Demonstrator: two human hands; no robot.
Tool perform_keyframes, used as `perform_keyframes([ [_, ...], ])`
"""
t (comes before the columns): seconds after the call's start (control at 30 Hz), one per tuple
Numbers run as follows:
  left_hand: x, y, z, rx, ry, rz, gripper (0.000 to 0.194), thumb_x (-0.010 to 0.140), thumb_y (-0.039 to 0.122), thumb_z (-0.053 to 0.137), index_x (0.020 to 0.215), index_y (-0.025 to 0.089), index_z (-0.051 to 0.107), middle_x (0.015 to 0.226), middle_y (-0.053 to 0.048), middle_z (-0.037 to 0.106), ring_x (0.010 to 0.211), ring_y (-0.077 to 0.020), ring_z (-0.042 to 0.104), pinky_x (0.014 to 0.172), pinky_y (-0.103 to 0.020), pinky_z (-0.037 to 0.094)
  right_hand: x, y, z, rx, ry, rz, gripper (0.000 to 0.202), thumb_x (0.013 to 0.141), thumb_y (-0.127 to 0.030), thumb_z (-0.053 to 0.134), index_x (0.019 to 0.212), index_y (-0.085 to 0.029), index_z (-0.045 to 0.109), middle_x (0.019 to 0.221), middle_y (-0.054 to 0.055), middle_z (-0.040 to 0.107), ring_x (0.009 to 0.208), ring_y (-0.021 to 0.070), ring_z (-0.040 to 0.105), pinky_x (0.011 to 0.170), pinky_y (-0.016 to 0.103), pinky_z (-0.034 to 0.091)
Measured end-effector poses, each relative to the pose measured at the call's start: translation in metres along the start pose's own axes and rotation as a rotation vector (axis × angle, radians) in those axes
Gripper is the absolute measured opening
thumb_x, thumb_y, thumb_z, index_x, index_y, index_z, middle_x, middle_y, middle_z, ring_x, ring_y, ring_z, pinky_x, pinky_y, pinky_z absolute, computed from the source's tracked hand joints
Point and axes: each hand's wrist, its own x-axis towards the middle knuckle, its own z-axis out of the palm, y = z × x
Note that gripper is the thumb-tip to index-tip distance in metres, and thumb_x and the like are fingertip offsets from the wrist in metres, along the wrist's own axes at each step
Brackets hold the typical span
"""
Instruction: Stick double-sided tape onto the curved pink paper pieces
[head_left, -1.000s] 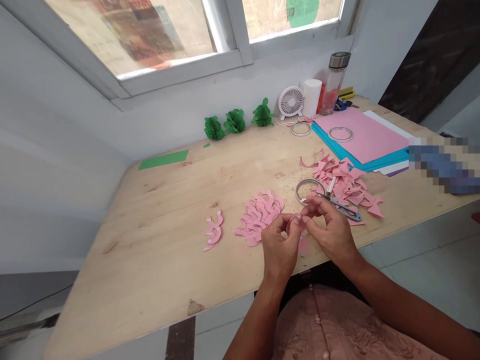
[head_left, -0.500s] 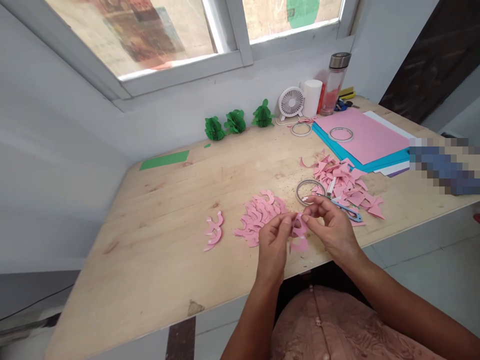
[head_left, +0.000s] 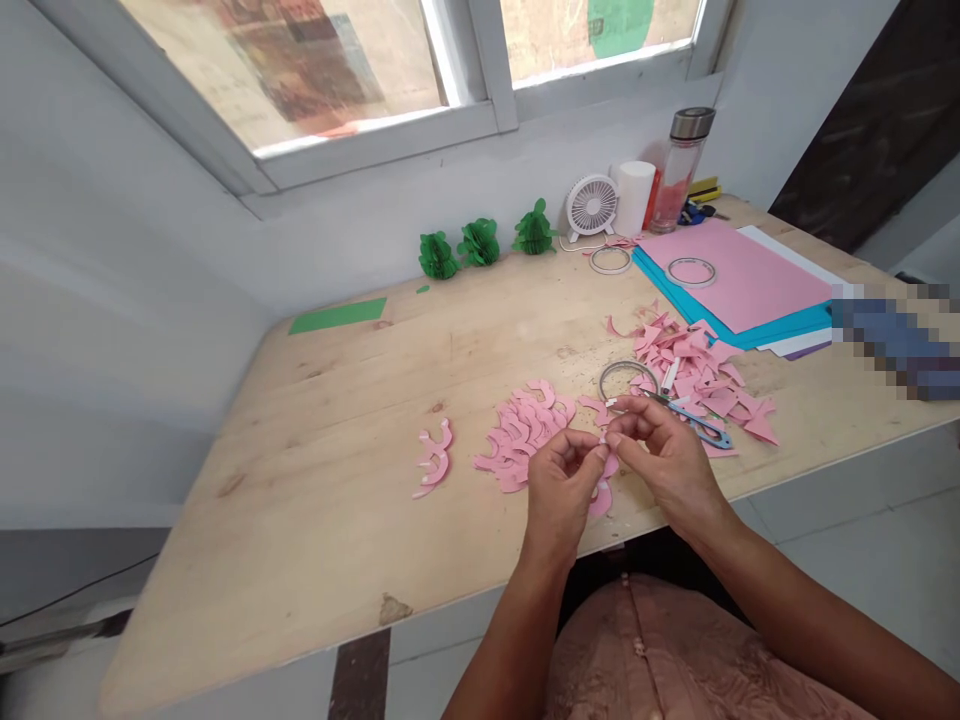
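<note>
Two bare hands work close together near the front edge of a wooden table (head_left: 300,520) in the head view. The left hand (head_left: 561,490) is closed in a pinch, thumb against fingers, on a curved pink paper piece (head_left: 602,497). The right hand (head_left: 671,460) pinches the same piece from the other side, its fingertips nearly meeting the left ones, with small white bits at its index fingertip. The piece hangs partly below the fingers, over the table.

Just beside the left hand lies a heap of pink cutouts (head_left: 517,440), wavy and overlapping. Farther left, well apart from it, a small group of curved pink strips (head_left: 435,468) shows pale patches. Beyond the right hand are a tape ring (head_left: 602,385), a blue-handled tool (head_left: 701,428), a white stick (head_left: 670,373) and a scattered pile of pink scraps (head_left: 716,400).

Toward the right, a pink sheet (head_left: 750,290) lies on blue sheets (head_left: 679,295), with another ring (head_left: 690,285) on top. Along the wall stand three green paper shapes (head_left: 479,243), a small white fan (head_left: 592,205), a white cylinder (head_left: 635,197) and a clear bottle (head_left: 679,175) with a metallic lid. A green paper strip (head_left: 337,315) lies flat at the far left.
</note>
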Motion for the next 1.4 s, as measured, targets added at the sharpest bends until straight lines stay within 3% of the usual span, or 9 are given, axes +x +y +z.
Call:
perform_keyframes([
  [0.23,-0.013,-0.003,-0.019,0.030,-0.030,-0.078,0.021,0.065,0.032,0.070,0.067,0.013,0.061,0.052,0.004,0.048,0.045,-0.0058,0.040,0.046,-0.019,0.032,0.000,0.005,0.001,-0.037,-0.024,-0.002,0.032,0.075,-0.031,0.066,0.105,-0.021,0.058,0.081,0.003,0.065,0.075,0.0181,0.061,0.071,0.033,0.048],
  [0.37,-0.010,0.003,-0.072,0.197,0.148,0.044,0.023,0.068,0.033,0.066,0.081,0.014,0.061,0.058,0.002,0.055,0.046,-0.0076,0.043,0.046,-0.020,0.033,-0.001,0.002,-0.001,-0.041,-0.019,0.031,0.031,0.076,-0.037,0.066,0.103,-0.023,0.059,0.087,0.005,0.068,0.085,0.0214,0.062,0.079,0.036,0.047],
  [0.5,0.001,0.014,-0.134,0.754,0.485,0.207,0.020,0.077,0.030,0.056,0.092,0.018,0.060,0.057,0.003,0.057,0.053,-0.0125,0.052,0.051,-0.023,0.038,-0.001,0.004,-0.003,-0.043,0.005,0.056,0.031,0.075,-0.038,0.067,0.102,-0.025,0.060,0.088,0.005,0.067,0.089,0.0224,0.061,0.082,0.038,0.046],
  [0.57,0.008,0.018,-0.152,1.084,0.552,0.250,0.016,0.079,0.029,0.053,0.088,0.019,0.061,0.067,-0.001,0.065,0.058,-0.0144,0.057,0.055,-0.025,0.040,-0.001,0.007,-0.002,-0.054,-0.005,0.058,0.033,0.075,-0.038,0.067,0.104,-0.025,0.059,0.089,0.005,0.067,0.089,0.0227,0.061,0.083,0.039,0.045],
  [0.63,0.015,0.017,-0.158,1.165,0.549,0.264,0.012,0.079,0.028,0.052,0.080,0.021,0.062,0.068,-0.001,0.067,0.059,-0.0157,0.058,0.058,-0.026,0.041,-0.002,0.008,-0.001,-0.064,-0.017,0.048,0.034,0.075,-0.038,0.067,0.105,-0.025,0.058,0.090,0.005,0.067,0.089,0.0230,0.061,0.084,0.040,0.045],
  [0.87,0.027,0.005,-0.157,1.346,0.652,0.345,0.017,0.080,0.026,0.051,0.083,0.019,0.066,0.087,-0.012,0.064,0.087,-0.0287,0.055,0.073,-0.038,0.040,-0.002,0.004,-0.005,-0.089,0.008,0.030,0.033,0.074,-0.038,0.066,0.104,-0.025,0.059,0.086,0.005,0.068,0.087,0.0239,0.062,0.077,0.038,0.048],
  [1.1,0.024,0.009,-0.154,1.368,0.680,0.406,0.017,0.083,0.027,0.051,0.086,0.020,0.066,0.087,-0.011,0.064,0.087,-0.0278,0.055,0.076,-0.039,0.041,-0.002,0.001,-0.006,-0.019,0.019,0.074,0.031,0.073,-0.037,0.068,0.100,-0.024,0.061,0.084,0.004,0.068,0.083,0.0215,0.062,0.072,0.033,0.049],
  [1.23,0.015,0.014,-0.133,1.223,0.592,0.489,0.013,0.084,0.024,0.051,0.083,0.021,0.064,0.079,-0.006,0.065,0.084,-0.0239,0.057,0.077,-0.037,0.044,-0.004,0.001,-0.001,0.065,-0.042,0.127,0.028,0.073,-0.038,0.068,0.096,-0.023,0.062,0.084,0.004,0.068,0.083,0.0196,0.063,0.076,0.032,0.048],
  [1.4,-0.002,0.018,-0.091,0.969,0.344,0.540,0.010,0.083,0.022,0.053,0.082,0.020,0.063,0.082,-0.004,0.067,0.084,-0.0199,0.061,0.078,-0.033,0.046,-0.008,0.001,0.004,0.113,-0.106,0.170,0.028,0.074,-0.036,0.068,0.097,-0.022,0.063,0.085,0.004,0.069,0.084,0.0190,0.063,0.078,0.031,0.048],
])
